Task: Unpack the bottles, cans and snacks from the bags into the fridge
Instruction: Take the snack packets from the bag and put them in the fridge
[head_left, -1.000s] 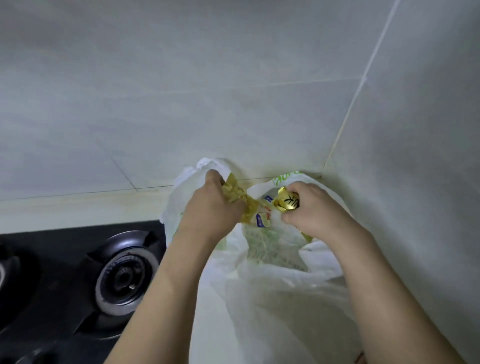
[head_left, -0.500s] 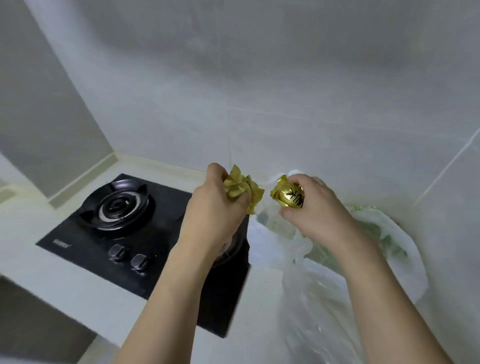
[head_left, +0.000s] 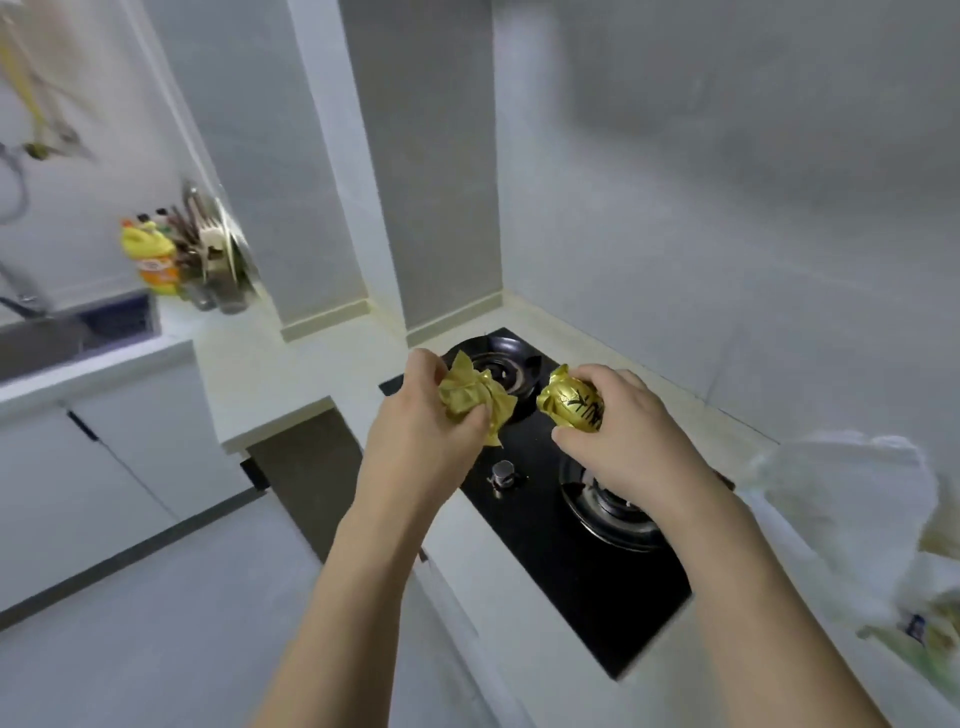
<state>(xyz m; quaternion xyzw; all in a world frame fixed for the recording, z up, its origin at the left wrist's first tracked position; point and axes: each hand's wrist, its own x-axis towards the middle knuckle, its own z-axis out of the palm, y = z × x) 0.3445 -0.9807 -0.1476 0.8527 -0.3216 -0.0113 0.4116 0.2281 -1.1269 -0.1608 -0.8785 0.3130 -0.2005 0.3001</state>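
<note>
My left hand (head_left: 421, 431) grips a crumpled gold snack packet (head_left: 475, 397) above the black gas hob. My right hand (head_left: 628, 431) holds a second gold snack packet (head_left: 571, 402) with dark lettering, about a hand's width to the right of the first. Both packets hang in the air over the hob. The white plastic bag (head_left: 852, 499) stands on the counter at the far right, blurred, with more gold packaging showing low at its edge. No fridge is in view.
The black gas hob (head_left: 571, 545) with two burners and a knob lies in the white counter (head_left: 260, 374). A sink (head_left: 72, 332), a yellow bottle (head_left: 150, 260) and a utensil rack (head_left: 218, 254) stand at the left. Grey floor lies below.
Both hands have lifted the gold packets out of the bag and carried them left over the hob. My view has swung left, so the bag now sits at the right edge.
</note>
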